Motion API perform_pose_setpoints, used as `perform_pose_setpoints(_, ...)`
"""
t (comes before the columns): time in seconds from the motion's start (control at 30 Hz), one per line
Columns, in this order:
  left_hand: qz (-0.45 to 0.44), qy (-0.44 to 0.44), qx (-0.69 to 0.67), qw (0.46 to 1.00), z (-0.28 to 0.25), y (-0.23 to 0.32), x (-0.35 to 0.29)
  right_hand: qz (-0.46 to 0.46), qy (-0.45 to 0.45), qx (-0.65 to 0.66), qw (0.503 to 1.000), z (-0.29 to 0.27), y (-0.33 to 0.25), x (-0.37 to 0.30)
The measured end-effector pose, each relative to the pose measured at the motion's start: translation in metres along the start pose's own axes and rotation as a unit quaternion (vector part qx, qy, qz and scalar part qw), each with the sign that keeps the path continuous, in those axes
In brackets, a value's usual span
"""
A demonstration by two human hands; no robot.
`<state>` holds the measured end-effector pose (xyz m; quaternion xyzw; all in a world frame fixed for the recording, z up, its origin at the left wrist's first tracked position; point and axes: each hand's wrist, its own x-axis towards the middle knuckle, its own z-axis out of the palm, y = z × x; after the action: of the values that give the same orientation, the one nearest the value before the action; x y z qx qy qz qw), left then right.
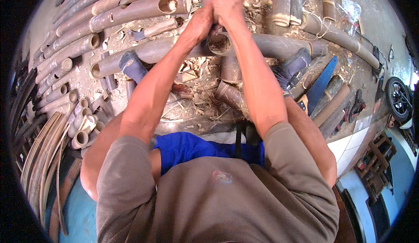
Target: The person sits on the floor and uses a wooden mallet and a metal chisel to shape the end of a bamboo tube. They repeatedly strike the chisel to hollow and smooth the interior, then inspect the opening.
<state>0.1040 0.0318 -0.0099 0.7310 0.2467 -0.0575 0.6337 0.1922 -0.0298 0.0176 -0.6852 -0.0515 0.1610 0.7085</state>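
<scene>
- Left hand [201, 21] and right hand [228, 1]: close together, fingers curled — cannot tell around what.
- Pole [198, 50]: crosswise under the forearms [257, 77], by both feet [291, 66].
- Saw [322, 82]: near the right foot.

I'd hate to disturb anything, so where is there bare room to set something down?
Upper right, grey floor right of the clear plastic bag; also the white tiles beside the right leg. Crowded: between the left foot and right foot, where shavings and bamboo pieces lie, and along the left, where bamboo tubes cluster.
</scene>
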Motion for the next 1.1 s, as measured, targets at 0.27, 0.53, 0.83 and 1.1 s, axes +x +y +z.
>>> perform_pose_setpoints(0.27, 0.076, 0.235, -0.231, 0.941, 0.023, -0.011, -0.066, -0.029, -0.231, -0.206, 0.95, 0.032, -0.021, -0.035)
perform_pose_setpoints(0.53, 0.146, 0.455, -0.057, 0.877, 0.076, -0.089, -0.098, -0.12, -0.533, -0.328, 0.771, 0.053, 0.004, -0.093)
perform_pose_setpoints(0.83, -0.029, 0.142, -0.462, 0.875, 0.035, 0.012, -0.027, 0.043, -0.375, -0.269, 0.886, 0.025, -0.007, 0.03)
perform_pose_setpoints(1.1, -0.14, -0.004, -0.321, 0.937, 0.043, 0.012, -0.002, 0.186, -0.142, -0.129, 0.964, -0.02, 0.018, 0.03)
